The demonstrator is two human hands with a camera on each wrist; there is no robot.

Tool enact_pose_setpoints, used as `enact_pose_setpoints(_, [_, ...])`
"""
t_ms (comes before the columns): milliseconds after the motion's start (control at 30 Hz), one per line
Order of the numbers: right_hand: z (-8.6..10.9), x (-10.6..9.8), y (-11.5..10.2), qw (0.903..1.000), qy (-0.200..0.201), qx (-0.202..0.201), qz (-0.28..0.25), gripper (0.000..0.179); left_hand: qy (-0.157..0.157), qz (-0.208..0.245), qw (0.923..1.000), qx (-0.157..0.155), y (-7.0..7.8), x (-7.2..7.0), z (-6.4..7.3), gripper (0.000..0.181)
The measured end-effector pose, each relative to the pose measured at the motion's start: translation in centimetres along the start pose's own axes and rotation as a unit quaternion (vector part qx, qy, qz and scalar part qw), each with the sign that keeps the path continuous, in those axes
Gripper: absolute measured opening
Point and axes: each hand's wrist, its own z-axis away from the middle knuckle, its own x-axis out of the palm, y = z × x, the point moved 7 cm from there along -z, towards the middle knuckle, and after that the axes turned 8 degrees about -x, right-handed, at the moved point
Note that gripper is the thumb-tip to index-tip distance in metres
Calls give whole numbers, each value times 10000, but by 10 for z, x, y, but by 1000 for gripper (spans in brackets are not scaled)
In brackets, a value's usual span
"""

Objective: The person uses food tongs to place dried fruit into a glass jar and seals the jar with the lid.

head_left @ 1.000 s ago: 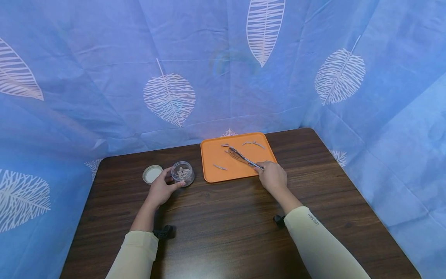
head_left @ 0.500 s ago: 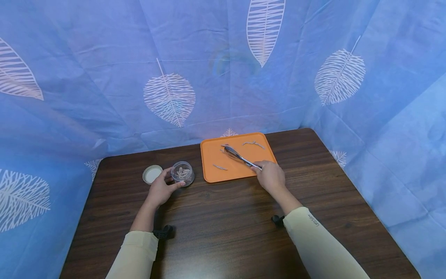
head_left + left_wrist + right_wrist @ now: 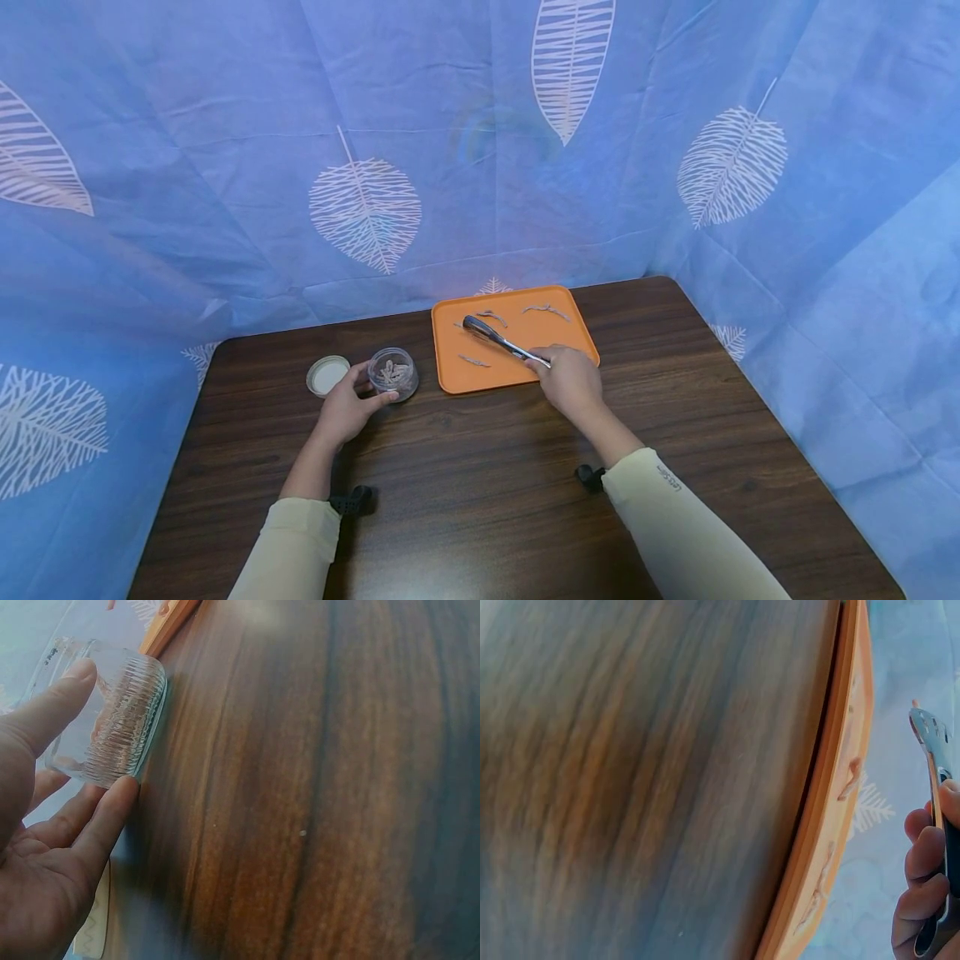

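My left hand [image 3: 347,412] grips a clear glass jar [image 3: 405,385], thumb on the near side and fingers round the far side. Thin greyish-pink strips [image 3: 392,372] lie inside it; in the left wrist view they show through the ribbed wall. Metal tongs [image 3: 498,338] are held in my right hand [image 3: 573,383], fingers wrapped round the handles. Their tips are over the left part of the orange tray [image 3: 570,335]. A small bit of strip [image 3: 915,703] sticks out at the tongs' tip in the right wrist view.
Other strips lie on the tray: one at the back right [image 3: 546,309], one behind the tongs [image 3: 492,316] and one at the front left [image 3: 474,361]. A round white lid [image 3: 327,375] lies left of the jar. Patterned blue cloth [image 3: 450,167] hangs behind the dark wooden table [image 3: 480,500].
My right hand has moved left with the tongs, carrying a strip across the tray, away from the strip behind the tongs. The left hand and jar have stayed in place.
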Motion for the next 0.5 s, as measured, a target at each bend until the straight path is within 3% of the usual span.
enact_pose_setpoints(500, [2,-4,-40,9985,170,-501,-133,30,9,16,10000,-63,-1,0,-1,93])
